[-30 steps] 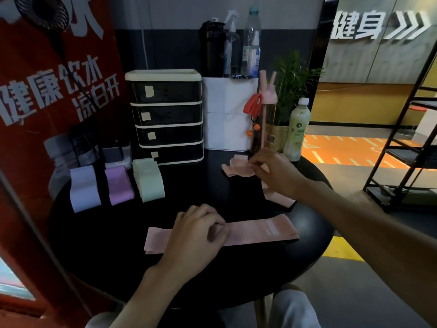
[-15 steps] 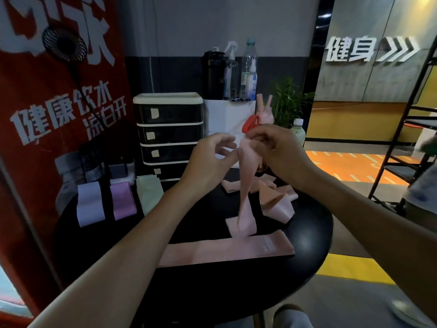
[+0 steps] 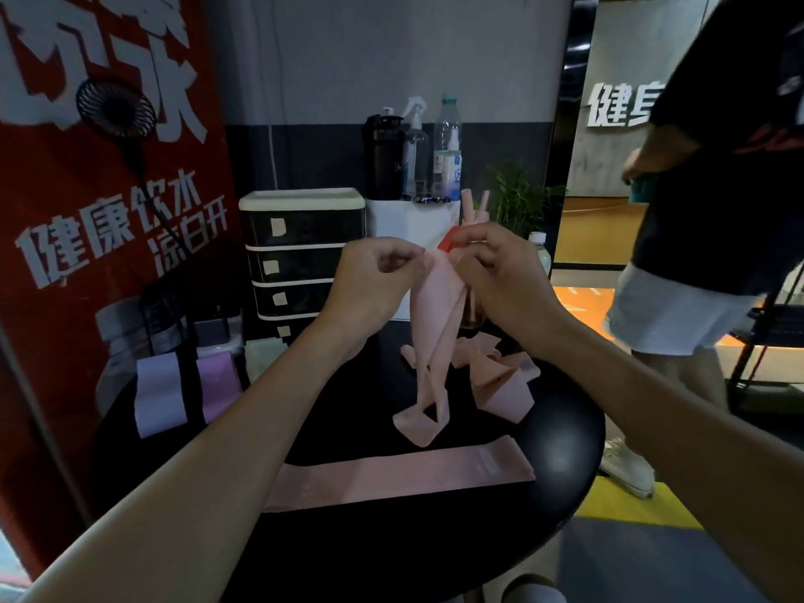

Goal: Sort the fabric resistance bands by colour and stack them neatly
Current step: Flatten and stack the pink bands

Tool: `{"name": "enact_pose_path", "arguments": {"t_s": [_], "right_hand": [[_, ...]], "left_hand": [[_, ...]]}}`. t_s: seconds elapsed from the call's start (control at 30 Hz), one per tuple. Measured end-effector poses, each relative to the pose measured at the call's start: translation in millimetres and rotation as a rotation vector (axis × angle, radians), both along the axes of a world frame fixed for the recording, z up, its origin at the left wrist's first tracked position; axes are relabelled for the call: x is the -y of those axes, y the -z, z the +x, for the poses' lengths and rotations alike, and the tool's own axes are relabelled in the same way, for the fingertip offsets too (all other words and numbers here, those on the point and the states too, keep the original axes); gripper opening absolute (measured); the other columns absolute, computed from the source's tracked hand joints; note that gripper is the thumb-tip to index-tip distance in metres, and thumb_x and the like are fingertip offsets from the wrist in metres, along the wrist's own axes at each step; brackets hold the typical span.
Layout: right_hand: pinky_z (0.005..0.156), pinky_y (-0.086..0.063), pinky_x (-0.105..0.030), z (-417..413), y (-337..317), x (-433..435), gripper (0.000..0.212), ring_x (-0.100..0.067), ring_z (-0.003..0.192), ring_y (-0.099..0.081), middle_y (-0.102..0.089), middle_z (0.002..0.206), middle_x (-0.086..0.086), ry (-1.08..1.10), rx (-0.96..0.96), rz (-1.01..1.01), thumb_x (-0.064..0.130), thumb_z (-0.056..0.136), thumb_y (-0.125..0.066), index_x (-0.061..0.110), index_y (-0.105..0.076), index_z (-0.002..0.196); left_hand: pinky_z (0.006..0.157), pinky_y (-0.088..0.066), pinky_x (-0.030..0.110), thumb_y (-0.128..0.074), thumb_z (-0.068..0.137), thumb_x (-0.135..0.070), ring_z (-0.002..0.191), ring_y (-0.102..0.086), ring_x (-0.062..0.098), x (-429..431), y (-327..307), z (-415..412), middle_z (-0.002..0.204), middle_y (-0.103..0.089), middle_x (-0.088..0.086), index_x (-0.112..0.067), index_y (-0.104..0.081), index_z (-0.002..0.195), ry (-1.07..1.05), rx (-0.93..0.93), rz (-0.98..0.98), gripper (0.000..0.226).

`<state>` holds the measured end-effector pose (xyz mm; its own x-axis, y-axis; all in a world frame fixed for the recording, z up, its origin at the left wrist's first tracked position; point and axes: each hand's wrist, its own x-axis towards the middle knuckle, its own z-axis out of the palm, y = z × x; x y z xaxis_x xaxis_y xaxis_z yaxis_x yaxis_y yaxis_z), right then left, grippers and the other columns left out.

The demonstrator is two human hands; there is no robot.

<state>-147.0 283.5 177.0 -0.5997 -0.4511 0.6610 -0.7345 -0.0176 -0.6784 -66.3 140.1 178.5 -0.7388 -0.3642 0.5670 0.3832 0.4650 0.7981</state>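
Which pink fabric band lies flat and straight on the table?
The long pink fabric band nearest the camera. A twisted pink band hangs from the left hand and right hand; a crumpled pink heap lies behind.

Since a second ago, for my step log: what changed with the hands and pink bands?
The left hand let go of the flat pink band and rose; the right hand lifted a hanging band from the pink pile. Both now pinch its top, its lower end on the table. The flat pink band, lilac stack and purple stack stayed put.
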Motion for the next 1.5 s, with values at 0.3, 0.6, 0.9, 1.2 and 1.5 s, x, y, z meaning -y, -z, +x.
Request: {"name": "enact_pose_path", "arguments": {"t_s": [0.3, 0.6, 0.9, 1.2, 1.5], "right_hand": [[0.077, -0.054, -0.052, 6.3, -18.3, 4.5, 0.009, -0.044, 0.087, -0.063, -0.067, 0.090, -0.027, 0.066, 0.036, -0.051, 0.016, 0.094, -0.062, 0.020, -0.064, 0.101], [0.072, -0.053, -0.061, 9.7, -23.5, 6.6, 0.020, -0.042, 0.089, -0.064, -0.070, 0.091, -0.018, 0.127, 0.132, -0.107, 0.023, 0.097, -0.057, 0.006, -0.068, 0.098], [0.079, -0.057, -0.050, 11.7, -19.9, 5.6, 0.020, -0.034, 0.092, -0.067, -0.068, 0.100, -0.020, 0.054, 0.161, -0.057, 0.027, 0.094, -0.061, 0.019, -0.055, 0.112], [0.079, -0.056, -0.025, 9.1, 0.4, 5.4, 0.022, -0.019, 0.082, -0.068, -0.071, 0.091, -0.014, 0.033, 0.250, -0.035, 0.014, 0.086, -0.072, 0.007, -0.064, 0.105], [0.075, -0.054, -0.031, 13.2, -11.6, 11.2, 0.009, -0.013, 0.071, -0.059, -0.065, 0.080, -0.012, 0.017, 0.235, -0.088, 0.013, 0.093, -0.062, 0.005, -0.063, 0.097]], "left_hand": [[0.067, -0.048, 0.014, -0.071, 0.091, -0.020, 0.084, -0.065, 0.002, 3.9, -16.0, -2.1, 0.093, -0.072, -0.006, -0.021, -0.071, 0.097, -0.039, -0.042, -0.013, 0.007], [0.065, -0.048, 0.012, -0.078, 0.085, -0.018, 0.077, -0.066, 0.003, 3.5, -15.8, 3.6, 0.086, -0.072, -0.003, -0.021, -0.069, 0.094, -0.029, -0.019, 0.006, 0.013], [0.079, -0.060, 0.030, -0.068, 0.091, -0.007, 0.083, -0.072, 0.012, 0.9, -15.2, 5.0, 0.086, -0.076, -0.004, -0.031, -0.068, 0.098, -0.007, -0.038, 0.061, 0.025], [0.074, -0.056, 0.020, -0.065, 0.092, -0.003, 0.087, -0.070, 0.012, 4.4, -22.6, 3.0, 0.090, -0.074, 0.002, -0.023, -0.070, 0.088, -0.066, -0.063, 0.129, 0.022], [0.088, -0.059, 0.042, -0.066, 0.094, -0.013, 0.094, -0.073, 0.022, 9.9, -22.3, 4.7, 0.098, -0.075, 0.007, -0.013, -0.069, 0.104, -0.017, -0.016, 0.190, 0.011]]}}
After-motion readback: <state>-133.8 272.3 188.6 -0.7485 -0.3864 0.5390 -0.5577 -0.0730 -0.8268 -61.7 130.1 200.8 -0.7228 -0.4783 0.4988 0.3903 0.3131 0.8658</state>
